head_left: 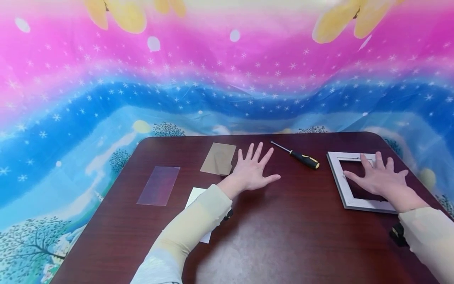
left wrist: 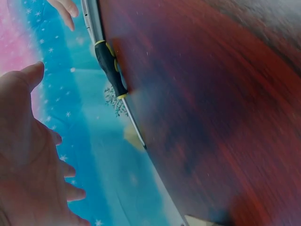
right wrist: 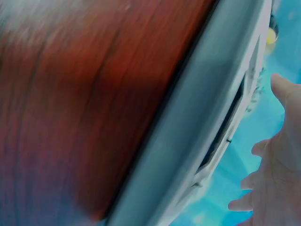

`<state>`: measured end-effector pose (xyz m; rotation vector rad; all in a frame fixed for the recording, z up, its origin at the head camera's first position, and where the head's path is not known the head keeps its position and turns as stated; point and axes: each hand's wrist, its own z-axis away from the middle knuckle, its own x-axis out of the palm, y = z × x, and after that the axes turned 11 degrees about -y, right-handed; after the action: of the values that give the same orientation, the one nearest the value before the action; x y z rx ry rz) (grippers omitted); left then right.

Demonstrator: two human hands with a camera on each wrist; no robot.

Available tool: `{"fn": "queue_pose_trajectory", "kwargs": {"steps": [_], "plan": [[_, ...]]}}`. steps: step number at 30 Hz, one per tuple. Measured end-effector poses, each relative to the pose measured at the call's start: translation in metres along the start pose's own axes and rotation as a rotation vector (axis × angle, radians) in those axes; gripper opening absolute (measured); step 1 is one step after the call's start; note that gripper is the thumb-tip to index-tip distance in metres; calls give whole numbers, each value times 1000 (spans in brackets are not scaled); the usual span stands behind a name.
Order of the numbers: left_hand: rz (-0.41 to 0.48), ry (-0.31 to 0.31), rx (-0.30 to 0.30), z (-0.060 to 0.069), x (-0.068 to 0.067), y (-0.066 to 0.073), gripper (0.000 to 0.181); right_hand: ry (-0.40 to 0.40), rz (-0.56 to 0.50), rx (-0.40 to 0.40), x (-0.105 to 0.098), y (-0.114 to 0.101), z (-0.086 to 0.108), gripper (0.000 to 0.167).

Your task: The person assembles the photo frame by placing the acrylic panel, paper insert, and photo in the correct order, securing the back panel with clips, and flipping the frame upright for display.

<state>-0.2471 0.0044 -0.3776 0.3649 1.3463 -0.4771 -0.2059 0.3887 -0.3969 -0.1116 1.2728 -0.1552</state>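
My left hand [head_left: 252, 170] is spread over the middle of the table, palm down, holding nothing. Just left of it lies a tan rectangular sheet [head_left: 216, 157], and a white sheet [head_left: 193, 196] is partly hidden beneath my left sleeve. My right hand [head_left: 384, 179] is spread above a white picture frame [head_left: 349, 201] on the right, its fingers straight. In the right wrist view, the hand [right wrist: 277, 174] appears apart from the picture frame [right wrist: 188, 117]. Between the hands, toward the back, lies a screwdriver [head_left: 305, 159] with a black and yellow handle.
A clear plastic sheet [head_left: 158, 186] lies at the left of the dark red-brown table [head_left: 276, 244]. Behind the table's back edge hangs a pink and blue patterned cloth [head_left: 227, 86]. Dark wrist-worn devices show under both sleeves.
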Motion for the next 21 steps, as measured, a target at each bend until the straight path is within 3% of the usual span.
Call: {"fn": "queue_pose_trajectory", "kwargs": {"steps": [10, 21], "plan": [[-6, -21, 4, -9, 4, 16, 87, -28, -62, 60, 8, 25, -3, 103], [-9, -51, 1, -15, 11, 26, 87, -108, -119, 136, 10, 31, -3, 107]]}}
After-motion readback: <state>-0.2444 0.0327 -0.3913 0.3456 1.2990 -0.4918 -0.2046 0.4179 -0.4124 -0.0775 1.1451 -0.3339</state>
